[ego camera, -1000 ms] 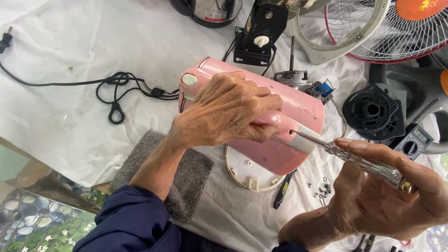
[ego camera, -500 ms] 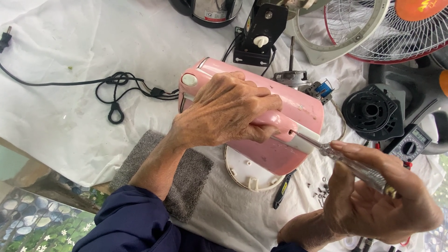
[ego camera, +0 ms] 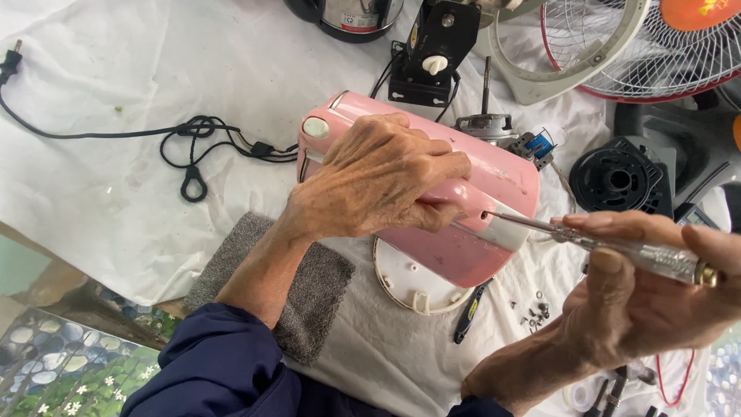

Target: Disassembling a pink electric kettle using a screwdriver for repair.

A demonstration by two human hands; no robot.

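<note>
Left hand (ego camera: 378, 181) clamps the pink kettle body (ego camera: 432, 208) steady; right hand (ego camera: 648, 301), at four o'clock, grips a screwdriver (ego camera: 610, 245), best kept square in the screw hole.

A white cloth (ego camera: 154, 69) covers the table. On it lie a black cord (ego camera: 193, 135) at nine o'clock, a grey mat (ego camera: 309, 297) at six, and small screws (ego camera: 532, 313) at four.
</note>
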